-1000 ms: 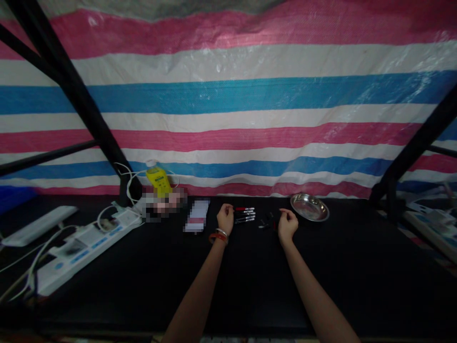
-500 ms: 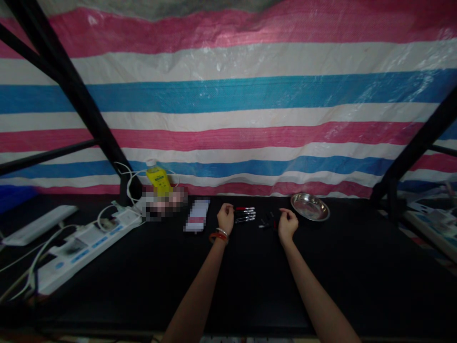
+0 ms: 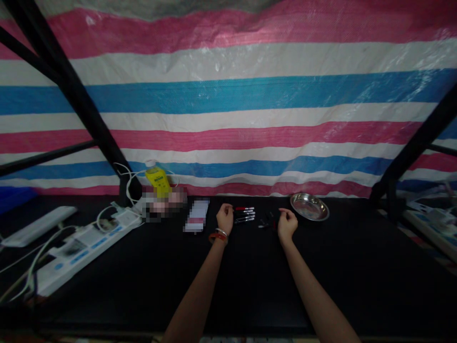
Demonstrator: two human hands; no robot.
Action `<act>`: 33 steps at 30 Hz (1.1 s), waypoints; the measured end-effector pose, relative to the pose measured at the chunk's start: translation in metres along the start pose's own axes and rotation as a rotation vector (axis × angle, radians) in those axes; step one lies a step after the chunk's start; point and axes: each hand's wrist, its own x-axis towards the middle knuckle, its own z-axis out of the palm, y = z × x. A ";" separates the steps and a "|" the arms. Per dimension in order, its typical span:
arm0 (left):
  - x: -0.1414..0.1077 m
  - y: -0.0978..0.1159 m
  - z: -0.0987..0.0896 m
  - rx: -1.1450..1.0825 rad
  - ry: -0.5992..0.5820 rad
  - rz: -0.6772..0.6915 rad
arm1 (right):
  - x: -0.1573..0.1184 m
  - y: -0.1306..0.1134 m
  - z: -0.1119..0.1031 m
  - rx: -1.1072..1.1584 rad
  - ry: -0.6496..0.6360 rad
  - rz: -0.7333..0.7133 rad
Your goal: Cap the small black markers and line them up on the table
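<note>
Several slim pens or tubes with shiny ends (image 3: 245,214) lie side by side on the black table (image 3: 250,281), the rearmost one red. My left hand (image 3: 225,218), with bracelets on its wrist, rests just left of them, fingers curled; whether it touches or holds anything is hidden. Small dark and clear parts (image 3: 263,222) are scattered between the two hands. To their right lies my right hand (image 3: 287,224), its fingers bent inward beside a small dark red item. The contact there is too small to make out.
A round metal dish (image 3: 310,207) stands behind and right of my right hand. On the left are a phone (image 3: 197,215), a yellow bottle (image 3: 158,181), a white power strip (image 3: 89,252) with cables, and a black frame post (image 3: 89,109). A striped sheet (image 3: 228,95) hangs behind.
</note>
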 end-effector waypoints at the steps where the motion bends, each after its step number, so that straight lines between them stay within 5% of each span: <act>1: 0.000 0.000 0.000 -0.001 0.001 -0.001 | 0.000 0.000 0.000 -0.004 0.000 0.001; 33: -0.001 0.001 0.000 -0.010 0.007 0.014 | 0.000 0.001 0.000 -0.016 -0.011 -0.002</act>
